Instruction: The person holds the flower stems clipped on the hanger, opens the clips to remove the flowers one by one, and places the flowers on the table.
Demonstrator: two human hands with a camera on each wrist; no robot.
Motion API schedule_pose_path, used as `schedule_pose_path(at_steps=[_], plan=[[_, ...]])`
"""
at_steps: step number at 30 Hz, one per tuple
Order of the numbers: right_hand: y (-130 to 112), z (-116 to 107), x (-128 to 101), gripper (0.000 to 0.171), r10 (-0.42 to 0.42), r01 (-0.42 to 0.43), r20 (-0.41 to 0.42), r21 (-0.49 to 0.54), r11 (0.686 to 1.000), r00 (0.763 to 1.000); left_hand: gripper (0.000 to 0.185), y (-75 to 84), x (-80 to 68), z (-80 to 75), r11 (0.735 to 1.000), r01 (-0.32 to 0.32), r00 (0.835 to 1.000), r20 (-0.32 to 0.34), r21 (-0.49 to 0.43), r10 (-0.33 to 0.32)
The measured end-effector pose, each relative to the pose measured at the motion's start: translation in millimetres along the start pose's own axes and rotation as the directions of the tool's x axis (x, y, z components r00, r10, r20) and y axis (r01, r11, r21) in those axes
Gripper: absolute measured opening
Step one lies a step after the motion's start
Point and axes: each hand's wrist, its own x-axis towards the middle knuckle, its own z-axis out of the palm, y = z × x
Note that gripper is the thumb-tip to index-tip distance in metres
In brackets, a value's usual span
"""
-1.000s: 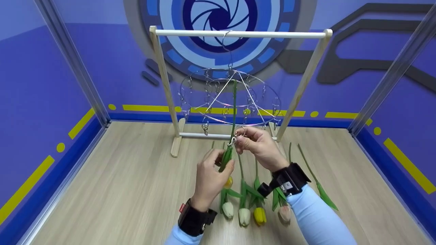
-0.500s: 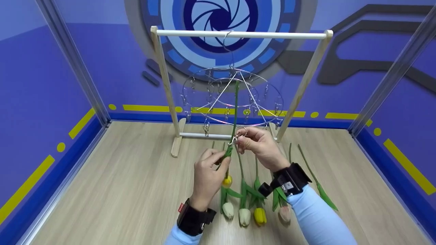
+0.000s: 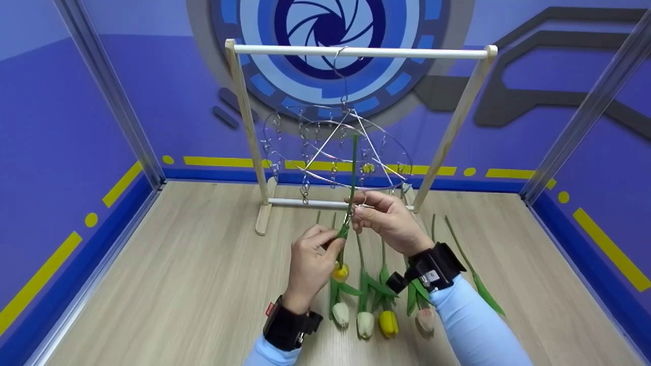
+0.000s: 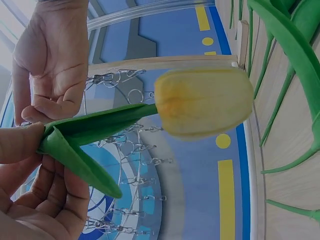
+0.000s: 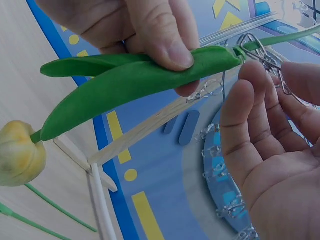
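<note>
Blue-and-purple walled booth with yellow floor markings; light wood-grain floor (image 3: 168,284) carries a white wooden rail stand (image 3: 356,51) from which a round wire hanger ring with many small metal clips (image 3: 335,147) hangs by its hook. Left hand (image 3: 310,264) pinches the green leaves of a yellow artificial tulip (image 3: 339,272), thumb and fingers closed round them (image 5: 165,45); bloom hangs downward below that hand, stem runs up through the ring. Right hand (image 3: 386,218) pinches one small metal clip (image 5: 260,52) against the stem, at the leaf tip. Versus half a second ago: ring has tilted and swung left, right hand has dropped slightly, and the clip now sits on the stem rather than beside it. Judgement: clip is engaging the stem; attachment looks nearly made. Four more tulips (image 3: 379,315) lie on the floor beneath the wrists.
</note>
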Motion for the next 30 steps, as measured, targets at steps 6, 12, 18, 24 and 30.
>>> schedule_pose_path(at_steps=[6,12,18,24,30], plan=[[0.3,-3.2,-0.4,0.023,0.001,-0.001,0.049,0.015,1.0,0.999,0.009,-0.9,0.3,-0.4,1.0,0.027,0.999,0.028,-0.015,-0.027],[1.5,-2.8,-0.1,0.017,-0.011,0.011,0.007,-0.03,1.0,1.0,0.01,-0.1,0.3,-0.9,0.999,0.038,0.998,0.044,0.006,-0.038],[2.2,-0.9,1.9,0.012,-0.033,0.027,-0.044,-0.129,0.991,0.998,0.012,0.0,1.0,-0.9,1.0,0.026,0.998,0.048,0.012,-0.027],[4.2,-0.5,3.6,0.03,-0.068,0.052,-0.063,-0.222,0.974,0.996,0.011,-2.1,1.3,-0.8,1.0,0.002,0.999,0.039,0.019,-0.003],[3.3,1.7,3.4,0.032,-0.059,0.034,-0.099,-0.234,0.972,0.993,0.009,-0.5,2.2,-1.4,1.0,0.013,0.999,0.047,0.029,-0.014]])
